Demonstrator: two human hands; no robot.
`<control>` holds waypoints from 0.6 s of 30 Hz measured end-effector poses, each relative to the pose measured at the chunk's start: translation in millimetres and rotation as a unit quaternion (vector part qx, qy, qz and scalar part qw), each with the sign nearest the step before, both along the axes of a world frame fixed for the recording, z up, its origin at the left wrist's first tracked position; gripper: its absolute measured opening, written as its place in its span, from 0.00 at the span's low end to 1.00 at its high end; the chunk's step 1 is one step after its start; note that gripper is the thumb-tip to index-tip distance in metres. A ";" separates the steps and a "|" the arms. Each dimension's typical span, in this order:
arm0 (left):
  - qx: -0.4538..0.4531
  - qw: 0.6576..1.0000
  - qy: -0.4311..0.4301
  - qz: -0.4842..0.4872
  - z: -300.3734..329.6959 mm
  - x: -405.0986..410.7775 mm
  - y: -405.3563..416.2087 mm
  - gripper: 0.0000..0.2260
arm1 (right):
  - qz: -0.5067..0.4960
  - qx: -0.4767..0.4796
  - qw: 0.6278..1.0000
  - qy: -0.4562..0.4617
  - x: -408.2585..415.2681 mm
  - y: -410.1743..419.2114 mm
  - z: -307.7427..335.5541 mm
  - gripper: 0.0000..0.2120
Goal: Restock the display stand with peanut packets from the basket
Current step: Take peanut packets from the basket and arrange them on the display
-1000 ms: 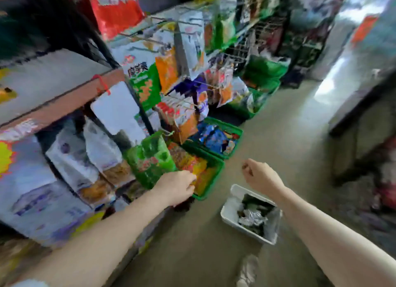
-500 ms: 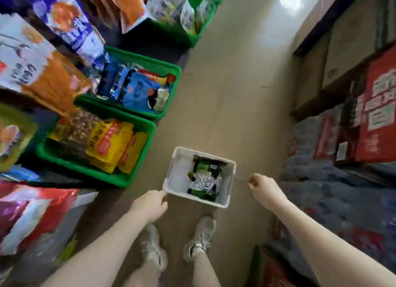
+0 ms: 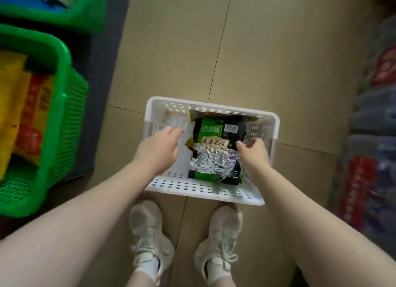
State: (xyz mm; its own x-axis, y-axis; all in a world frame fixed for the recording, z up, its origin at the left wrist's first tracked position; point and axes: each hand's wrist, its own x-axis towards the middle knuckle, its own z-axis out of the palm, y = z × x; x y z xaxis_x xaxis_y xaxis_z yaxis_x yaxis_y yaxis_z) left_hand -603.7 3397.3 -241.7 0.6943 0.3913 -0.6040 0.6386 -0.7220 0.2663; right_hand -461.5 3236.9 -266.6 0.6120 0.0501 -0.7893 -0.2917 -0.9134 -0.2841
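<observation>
Green crates: two green crates (image 3: 64, 107) stood at the left edge, the nearer one holding yellow and red packs; both lay well apart from the hands.
Left hand: the left hand (image 3: 158, 149) reached into the left part of the basket, fingers spread loosely and holding nothing, its fingertips just left of the packets' upper left corner.
Basket: the white perforated basket (image 3: 192, 186) sat on the tan floor directly ahead of the two pale shoes (image 3: 150, 233), its long side running left to right.
Peanut packets: the peanut packets (image 3: 214, 149) lay in the middle-right of the basket, a green-and-black one on top with a crumpled foil face across its lower half; their long axis ran away from the person, toward the far wall of the basket.
Right hand: the right hand (image 3: 252, 151) hung at the packets' right edge, fingers curled but not clamped on anything, thumb tip touching or just beside the foil.
Deciding relation: the packets lay between the two hands, right of the left fingers and left of the right; the right hand was nearer, so the pick seemed likely to fall to it.
Right edge: blurred red and blue wrapped goods (image 3: 372, 158) stood there, too soft to name.
</observation>
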 end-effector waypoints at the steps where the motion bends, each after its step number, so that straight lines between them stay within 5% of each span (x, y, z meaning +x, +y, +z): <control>1: 0.011 0.999 -0.023 -0.021 -11.2 10.3 4.0 0.19 | -0.037 0.017 0.999 -0.007 0.6 3.4 -14.2 0.25; 8: 0.066 0.963 -0.193 -0.179 -51.0 59.5 21.2 0.16 | -0.095 0.137 0.986 0.019 -31.9 -9.7 -46.6 0.25; 11: 0.097 0.930 -0.188 -0.301 -56.8 77.0 21.9 0.18 | -0.115 0.145 0.980 0.065 -46.9 -23.6 -38.9 0.12; 14: 0.152 0.893 -0.167 -0.390 -63.0 84.2 16.2 0.18 | -0.169 0.145 0.971 0.090 -49.3 -32.2 -34.8 0.10; 18: 0.145 0.902 -0.137 -0.383 -72.7 88.6 -0.6 0.13 | -0.128 0.139 0.976 0.106 -45.9 -31.5 -39.2 0.09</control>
